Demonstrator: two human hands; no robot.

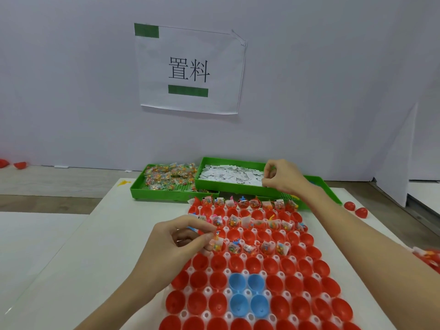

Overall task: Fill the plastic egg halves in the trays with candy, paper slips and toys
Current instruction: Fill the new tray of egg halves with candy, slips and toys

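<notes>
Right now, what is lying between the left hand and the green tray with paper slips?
In the head view, between the left hand and the slips tray lie the far rows of red egg halves, some already holding candy packets, slips and toys.

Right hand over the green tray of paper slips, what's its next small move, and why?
Probably pinch one slip and carry it back to the egg tray. The right hand is curled at the edge of the paper slips, while the left hand holds a candy packet at the third filled row, where red egg halves beside it lie empty.
</notes>
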